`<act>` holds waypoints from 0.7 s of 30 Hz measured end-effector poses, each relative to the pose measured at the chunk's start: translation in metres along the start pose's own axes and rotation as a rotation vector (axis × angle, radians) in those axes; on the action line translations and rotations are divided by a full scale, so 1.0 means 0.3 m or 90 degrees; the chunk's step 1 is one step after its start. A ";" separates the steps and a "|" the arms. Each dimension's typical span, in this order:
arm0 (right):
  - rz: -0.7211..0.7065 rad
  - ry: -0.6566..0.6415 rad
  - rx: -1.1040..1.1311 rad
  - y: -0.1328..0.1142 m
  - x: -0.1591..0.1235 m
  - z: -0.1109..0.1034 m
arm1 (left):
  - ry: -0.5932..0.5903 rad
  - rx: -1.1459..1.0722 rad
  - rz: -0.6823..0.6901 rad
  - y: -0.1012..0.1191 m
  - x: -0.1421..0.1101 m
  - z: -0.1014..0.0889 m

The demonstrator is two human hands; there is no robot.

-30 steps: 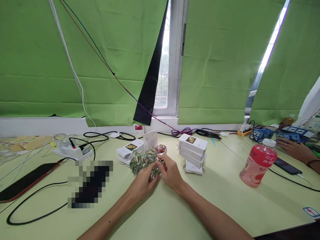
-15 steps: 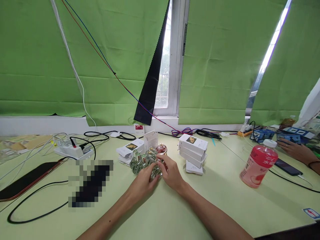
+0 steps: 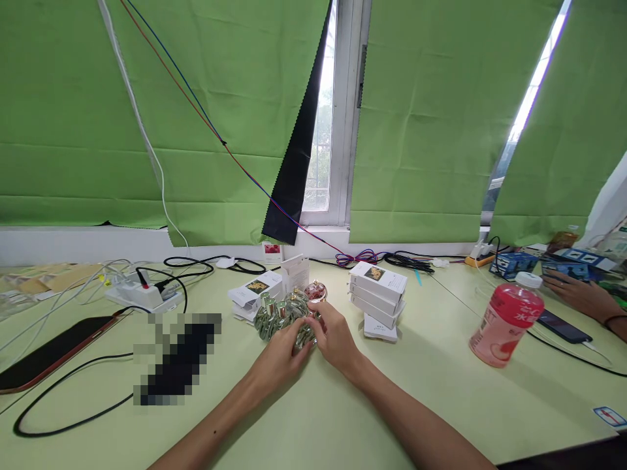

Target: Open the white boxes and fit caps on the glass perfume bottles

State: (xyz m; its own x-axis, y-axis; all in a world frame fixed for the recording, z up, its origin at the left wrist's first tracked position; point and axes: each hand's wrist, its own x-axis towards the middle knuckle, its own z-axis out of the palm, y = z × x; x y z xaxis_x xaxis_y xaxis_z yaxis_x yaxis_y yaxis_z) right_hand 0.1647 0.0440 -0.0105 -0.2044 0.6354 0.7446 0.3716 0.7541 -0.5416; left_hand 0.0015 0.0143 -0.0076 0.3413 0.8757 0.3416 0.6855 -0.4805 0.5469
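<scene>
Just left of the table's middle stands a cluster of small green ribbed glass bottles (image 3: pixel 267 324) with shiny caps. At its near right edge, my left hand (image 3: pixel 281 356) and my right hand (image 3: pixel 337 336) come together, fingers closed round one green bottle (image 3: pixel 306 334). Most of that bottle is hidden by the fingers. Right behind my right hand sits a round red bottle (image 3: pixel 316 291) with gold-coloured trim. White boxes (image 3: pixel 257 292) lie behind the cluster, beside an upright folded white card (image 3: pixel 295 274). To the right is a stack of white boxes (image 3: pixel 376 290) with a flower picture on top.
A pink drink bottle (image 3: pixel 508 320) stands at right, near a phone (image 3: pixel 565 326) and another person's hand (image 3: pixel 571 290). On the left are a power strip (image 3: pixel 144 297), a red-edged phone (image 3: pixel 53 352), a pixelated dark object (image 3: pixel 181 362) and loose cables (image 3: pixel 73 427).
</scene>
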 end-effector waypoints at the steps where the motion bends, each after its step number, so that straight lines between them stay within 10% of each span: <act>1: 0.003 -0.002 -0.004 -0.002 0.001 -0.001 | -0.002 0.000 -0.001 0.002 0.000 -0.001; 21: 0.027 0.021 0.061 -0.006 -0.011 -0.005 | 0.019 -0.001 0.005 -0.003 -0.002 0.003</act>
State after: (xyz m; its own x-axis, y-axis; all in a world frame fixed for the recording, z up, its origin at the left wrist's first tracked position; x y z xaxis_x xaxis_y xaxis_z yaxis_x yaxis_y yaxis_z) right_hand 0.1659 0.0401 -0.0115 -0.1590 0.6626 0.7319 0.2907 0.7399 -0.6067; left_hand 0.0011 0.0142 -0.0090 0.3273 0.8701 0.3685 0.6817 -0.4875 0.5455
